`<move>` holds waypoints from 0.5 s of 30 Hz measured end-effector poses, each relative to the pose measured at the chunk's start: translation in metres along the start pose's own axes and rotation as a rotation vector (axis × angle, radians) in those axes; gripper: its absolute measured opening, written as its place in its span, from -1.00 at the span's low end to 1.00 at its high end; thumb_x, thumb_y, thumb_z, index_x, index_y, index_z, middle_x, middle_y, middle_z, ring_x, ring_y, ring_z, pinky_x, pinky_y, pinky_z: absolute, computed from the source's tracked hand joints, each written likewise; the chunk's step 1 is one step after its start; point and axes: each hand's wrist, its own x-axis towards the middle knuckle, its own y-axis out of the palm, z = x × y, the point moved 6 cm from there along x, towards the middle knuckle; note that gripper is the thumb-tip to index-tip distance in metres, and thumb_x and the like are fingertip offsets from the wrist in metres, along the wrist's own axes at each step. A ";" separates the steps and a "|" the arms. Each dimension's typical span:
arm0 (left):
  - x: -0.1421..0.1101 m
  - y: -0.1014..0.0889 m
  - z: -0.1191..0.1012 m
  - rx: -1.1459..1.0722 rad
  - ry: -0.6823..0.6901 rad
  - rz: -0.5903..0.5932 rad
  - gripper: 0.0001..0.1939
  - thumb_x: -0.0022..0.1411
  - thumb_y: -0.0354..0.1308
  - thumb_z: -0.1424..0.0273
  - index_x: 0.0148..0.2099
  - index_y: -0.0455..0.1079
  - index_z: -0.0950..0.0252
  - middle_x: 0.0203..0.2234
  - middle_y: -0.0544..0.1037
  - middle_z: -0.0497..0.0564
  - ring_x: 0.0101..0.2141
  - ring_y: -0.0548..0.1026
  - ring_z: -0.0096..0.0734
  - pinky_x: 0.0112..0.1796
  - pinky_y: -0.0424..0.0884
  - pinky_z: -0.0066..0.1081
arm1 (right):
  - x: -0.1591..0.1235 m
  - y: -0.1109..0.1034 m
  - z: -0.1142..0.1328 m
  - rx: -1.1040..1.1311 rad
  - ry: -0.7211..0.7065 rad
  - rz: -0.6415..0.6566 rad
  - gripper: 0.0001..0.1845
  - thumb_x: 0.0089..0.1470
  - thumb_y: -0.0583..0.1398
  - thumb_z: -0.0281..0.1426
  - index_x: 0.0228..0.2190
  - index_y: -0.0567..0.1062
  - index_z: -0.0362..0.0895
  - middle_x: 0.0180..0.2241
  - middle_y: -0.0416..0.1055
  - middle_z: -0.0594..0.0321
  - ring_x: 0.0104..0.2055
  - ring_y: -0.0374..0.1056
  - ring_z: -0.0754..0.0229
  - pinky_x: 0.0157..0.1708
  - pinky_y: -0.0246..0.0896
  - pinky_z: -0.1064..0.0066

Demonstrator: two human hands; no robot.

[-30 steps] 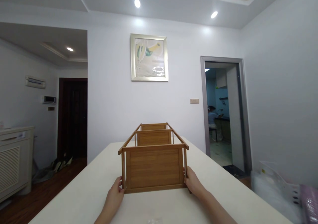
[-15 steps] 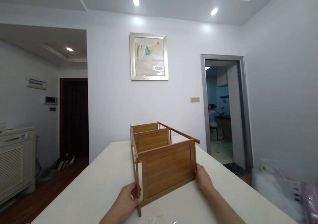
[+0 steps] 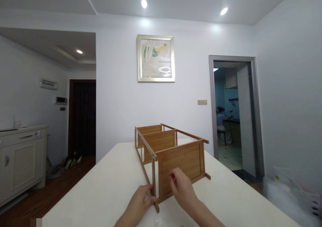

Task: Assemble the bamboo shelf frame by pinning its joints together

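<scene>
A brown wooden shelf rack (image 3: 181, 168) lies on its side on the white table (image 3: 108, 183), its end panel facing me and two more shelf panels behind. At the near left corner, my left hand (image 3: 141, 198) has its fingers and thumb closed on the frame post. My right hand (image 3: 182, 186) is in front of the end panel, fingers curled in a pinch. Whatever it may hold is too small or hidden to make out. A white strip (image 3: 157, 180) runs along the panel's left side.
A clear plastic scrap (image 3: 162, 223) lies at the near table edge. Left stands a white cabinet (image 3: 25, 163); right, plastic-wrapped packages (image 3: 289, 193) are on the floor. Through the doorway a person (image 3: 222, 123) sits. A framed picture (image 3: 156, 58) hangs on the wall.
My right hand has left the rack's right edge and moved left in front of the end panel. The rack has turned somewhat, showing more of its left side. The view has swung slightly left.
</scene>
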 end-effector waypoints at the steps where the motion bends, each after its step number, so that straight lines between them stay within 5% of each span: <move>1: 0.000 0.000 -0.001 0.018 0.009 -0.006 -0.54 0.11 0.14 0.26 0.07 0.43 0.26 -0.05 0.54 0.12 -0.01 0.42 -0.12 0.06 0.23 -0.30 | -0.002 0.014 0.014 0.080 -0.012 0.051 -0.79 0.18 -0.01 -0.44 -0.27 0.42 -0.10 -0.29 0.44 0.16 -0.22 0.39 0.16 -0.23 0.21 0.41; 5: 0.001 0.003 -0.009 0.088 0.046 0.013 -0.61 0.17 0.07 0.29 0.04 0.44 0.21 -0.03 0.54 0.10 -0.02 0.44 -0.16 0.04 0.26 -0.32 | -0.001 0.052 0.043 0.136 0.130 0.153 -0.63 0.13 0.09 -0.43 -0.01 0.38 -0.19 -0.14 0.50 0.02 -0.10 0.44 0.08 -0.12 0.25 0.36; 10: 0.002 0.000 -0.015 0.059 0.032 -0.009 -0.56 0.15 0.07 0.29 0.09 0.44 0.18 0.01 0.54 0.11 0.03 0.44 -0.09 0.06 0.26 -0.29 | 0.013 0.061 0.053 -0.136 0.244 0.249 -0.71 0.11 0.09 -0.52 -0.10 0.40 -0.22 -0.29 0.55 -0.03 -0.22 0.50 -0.06 -0.27 0.28 0.29; 15: 0.000 -0.004 -0.024 0.002 0.048 0.039 -0.52 0.10 0.08 0.36 0.10 0.45 0.15 0.10 0.47 0.05 0.11 0.38 -0.12 0.15 0.18 -0.29 | 0.022 0.068 0.057 -0.312 0.211 0.192 -0.82 0.12 0.07 -0.57 -0.22 0.40 -0.20 -0.32 0.54 -0.02 -0.23 0.51 -0.05 -0.30 0.25 0.31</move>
